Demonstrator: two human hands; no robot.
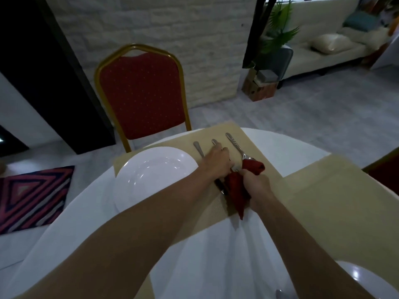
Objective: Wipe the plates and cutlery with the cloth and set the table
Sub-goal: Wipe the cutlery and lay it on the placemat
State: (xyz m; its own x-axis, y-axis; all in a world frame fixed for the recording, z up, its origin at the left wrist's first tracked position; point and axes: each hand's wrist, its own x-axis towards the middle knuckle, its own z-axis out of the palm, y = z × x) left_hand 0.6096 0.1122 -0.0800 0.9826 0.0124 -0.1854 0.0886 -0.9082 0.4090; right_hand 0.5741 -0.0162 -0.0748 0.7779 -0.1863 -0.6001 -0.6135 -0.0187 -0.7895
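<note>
— Left hand (216, 161), doing what?
— Curls over the middle of the fork (235, 168), fingers wrapped round its shaft. Cannot tell whether lifted or still pressed to the placemat (259, 145).
— Right hand (257, 183)?
— Clenches the red cloth (237, 186), bunched just right of the tines and nearly touching them. Trails one corner toward the near edge of the table (205, 255).
— Which way to wipe?
— Along the fork: points its handle to the far edge and its tines to the hands, slanting right on the way in. Looks like work for the right hand, nearest the tines.
— Neighbours?
— Lies between a knife (198, 147) on the left and a third piece (234, 143) on the right, roughly parallel. Sits just right of the white plate (187, 160).
— Hidden?
— Cannot tell spoon from fork on the third piece, its head tucked behind the cloth. Loses most of the knife blade under the left wrist. Cuts off a second plate (371, 283) at the near right edge.
</note>
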